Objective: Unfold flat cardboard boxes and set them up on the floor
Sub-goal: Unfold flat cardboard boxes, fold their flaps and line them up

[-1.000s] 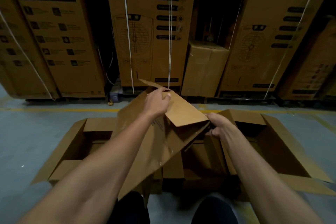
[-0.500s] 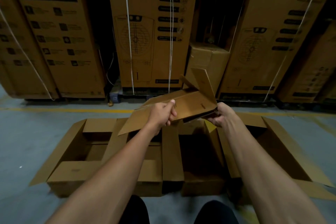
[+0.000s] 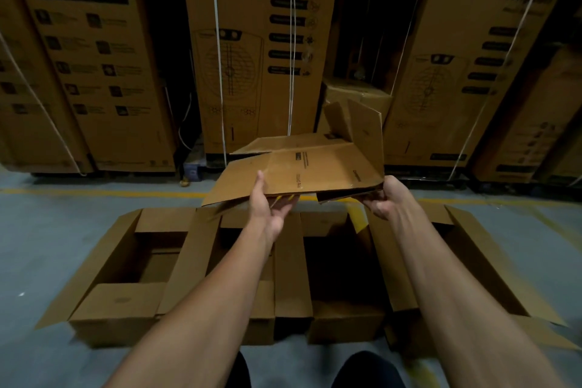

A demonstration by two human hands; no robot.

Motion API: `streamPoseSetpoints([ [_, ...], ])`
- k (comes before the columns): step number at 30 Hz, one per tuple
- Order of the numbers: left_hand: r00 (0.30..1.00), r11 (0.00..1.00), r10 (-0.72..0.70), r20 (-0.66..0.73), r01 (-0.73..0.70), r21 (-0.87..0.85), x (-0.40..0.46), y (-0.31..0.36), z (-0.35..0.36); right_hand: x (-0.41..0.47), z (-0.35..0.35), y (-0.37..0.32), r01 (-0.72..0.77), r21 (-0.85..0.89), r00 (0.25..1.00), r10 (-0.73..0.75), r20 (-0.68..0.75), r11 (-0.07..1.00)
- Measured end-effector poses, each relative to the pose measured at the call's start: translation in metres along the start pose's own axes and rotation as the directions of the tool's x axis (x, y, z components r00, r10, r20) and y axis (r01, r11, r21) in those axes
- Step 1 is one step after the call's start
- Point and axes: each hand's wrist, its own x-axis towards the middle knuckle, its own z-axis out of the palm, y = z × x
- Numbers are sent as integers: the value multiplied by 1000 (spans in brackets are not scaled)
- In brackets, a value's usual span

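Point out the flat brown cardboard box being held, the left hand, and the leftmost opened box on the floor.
Flat brown cardboard box (image 3: 318, 167), head view, top panel.
Left hand (image 3: 271, 208), head view, palm.
Leftmost opened brown cardboard box on the floor (image 3: 118, 304), head view, near flap.

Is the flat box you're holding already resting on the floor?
No, both the left hand and right hand hold the flat box above the open boxes.

Open boxes (image 3: 132, 264) on grey floor (image 3: 47, 230)

Open boxes (image 3: 132, 264) fill the near floor (image 3: 56, 230); stacked cartons (image 3: 258, 50) wall the far side.
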Motion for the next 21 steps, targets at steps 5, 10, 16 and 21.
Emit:
streamPoseSetpoints([
  [5,993,998,61,-102,-61,6,7,18,14,7,-1,10,-36,33,999,36,3,999],
  [10,983,986,107,-151,-86,141,14,30,10,14,-3,25,-74,88,997,75,2,993],
  [16,952,938,267,-148,-221,269,22,30,2,11,-3,34,-96,104,995,94,24,990],
  [21,937,911,330,-112,-285,297,26,40,11,12,0,42,38,-45,990,-44,-136,998],
])
